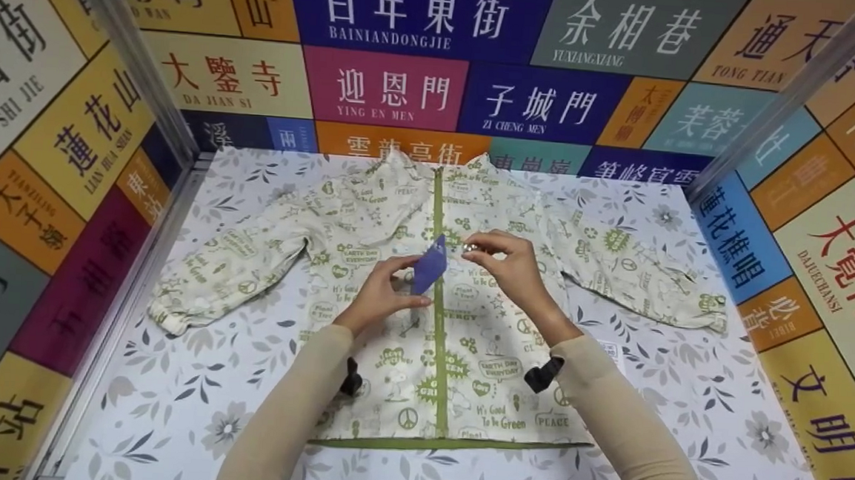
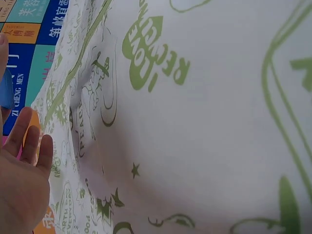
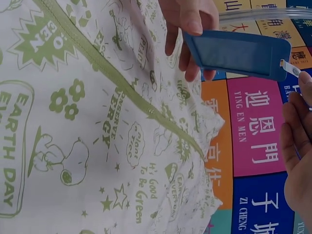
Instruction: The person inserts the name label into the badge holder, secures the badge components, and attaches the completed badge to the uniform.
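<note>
My left hand (image 1: 385, 297) grips a blue-purple card holder (image 1: 430, 268) by one end, thumb on one side and fingers on the other. In the right wrist view the card holder (image 3: 234, 54) shows a recessed window, and a pale strap with a metal snap (image 3: 291, 69) runs from a slot at its far end. My right hand (image 1: 509, 266) pinches this strap between thumb and fingertip; a silvery glint shows there in the head view. Both hands are above a cream jacket (image 1: 370, 333) with green print and a green front strip. The left wrist view shows only an edge of the holder.
The jacket lies spread with both sleeves (image 1: 237, 258) outward on a table (image 1: 180, 403) covered in white floral cloth. Panels (image 1: 385, 89) with street-name lettering enclose the back and both sides. A small white label (image 1: 606, 349) lies by the jacket's right edge.
</note>
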Demonstrator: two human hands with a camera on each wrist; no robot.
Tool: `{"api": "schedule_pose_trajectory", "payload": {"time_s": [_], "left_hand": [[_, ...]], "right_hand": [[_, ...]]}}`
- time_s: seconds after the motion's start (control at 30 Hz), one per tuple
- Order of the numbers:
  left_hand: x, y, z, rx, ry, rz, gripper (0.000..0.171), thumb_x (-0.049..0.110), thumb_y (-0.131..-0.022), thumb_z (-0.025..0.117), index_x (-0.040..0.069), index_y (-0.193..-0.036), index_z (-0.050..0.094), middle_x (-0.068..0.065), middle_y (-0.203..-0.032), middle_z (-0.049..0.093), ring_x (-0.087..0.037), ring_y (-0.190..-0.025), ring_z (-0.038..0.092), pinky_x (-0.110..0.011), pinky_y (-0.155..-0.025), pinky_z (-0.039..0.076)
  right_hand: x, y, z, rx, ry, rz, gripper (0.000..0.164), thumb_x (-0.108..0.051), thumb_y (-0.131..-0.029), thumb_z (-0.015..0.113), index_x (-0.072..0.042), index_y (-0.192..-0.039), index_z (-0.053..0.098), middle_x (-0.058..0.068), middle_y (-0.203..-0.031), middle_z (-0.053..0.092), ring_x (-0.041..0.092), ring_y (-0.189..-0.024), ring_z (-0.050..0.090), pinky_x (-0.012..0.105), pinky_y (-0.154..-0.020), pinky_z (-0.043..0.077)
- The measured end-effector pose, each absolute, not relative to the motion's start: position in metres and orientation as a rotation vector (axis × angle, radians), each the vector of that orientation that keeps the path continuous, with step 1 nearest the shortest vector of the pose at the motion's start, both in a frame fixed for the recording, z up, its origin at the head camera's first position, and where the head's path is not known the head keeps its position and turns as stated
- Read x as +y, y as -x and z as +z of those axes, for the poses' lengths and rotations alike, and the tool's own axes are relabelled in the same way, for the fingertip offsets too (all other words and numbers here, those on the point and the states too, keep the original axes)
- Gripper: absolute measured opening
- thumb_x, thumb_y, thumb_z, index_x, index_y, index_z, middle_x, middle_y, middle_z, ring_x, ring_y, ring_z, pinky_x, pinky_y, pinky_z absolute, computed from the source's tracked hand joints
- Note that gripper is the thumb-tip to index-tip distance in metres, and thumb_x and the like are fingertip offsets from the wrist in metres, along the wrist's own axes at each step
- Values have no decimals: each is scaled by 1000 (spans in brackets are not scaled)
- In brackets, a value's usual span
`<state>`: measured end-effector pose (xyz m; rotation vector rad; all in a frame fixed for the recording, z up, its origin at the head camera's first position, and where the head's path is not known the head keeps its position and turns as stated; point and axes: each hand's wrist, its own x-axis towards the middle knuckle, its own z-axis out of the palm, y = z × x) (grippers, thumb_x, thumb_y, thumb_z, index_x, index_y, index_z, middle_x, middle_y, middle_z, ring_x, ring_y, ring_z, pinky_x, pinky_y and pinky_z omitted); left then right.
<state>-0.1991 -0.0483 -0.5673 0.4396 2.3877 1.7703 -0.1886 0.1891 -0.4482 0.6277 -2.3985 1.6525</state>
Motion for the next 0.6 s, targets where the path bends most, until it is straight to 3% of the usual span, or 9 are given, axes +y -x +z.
{"api": "schedule_pose_trajectory", "payload": {"time_s": [0.33,0.43,0.6], "left_hand": [[-60,195,-562,2398,-367,1778,78,32,-71,90,23,-140,55,-3,-141,52,-36,-135,44,-50,-111,42],[-62,194,-559,2405,-366,1788,79,33,-71,90,21,-141,55,-2,-139,53,-37,-134,44,-52,-112,40],[-64,192,-556,2406,-370,1798,75,32,-70,90,27,-137,57,-1,-138,53,-37,-133,43,-53,-112,39]], "right_hand": [[203,188,-458,-2447,-536,1653,17,-9,-86,75,-9,-103,77,15,-94,72,8,-78,62,31,-73,53],[207,188,-461,-2464,-535,1638,17,-9,-87,75,-10,-104,77,16,-95,72,9,-78,62,28,-72,53],[212,187,-466,-2472,-541,1631,18,-9,-88,74,-9,-105,76,15,-95,72,10,-79,64,24,-72,54]]}}
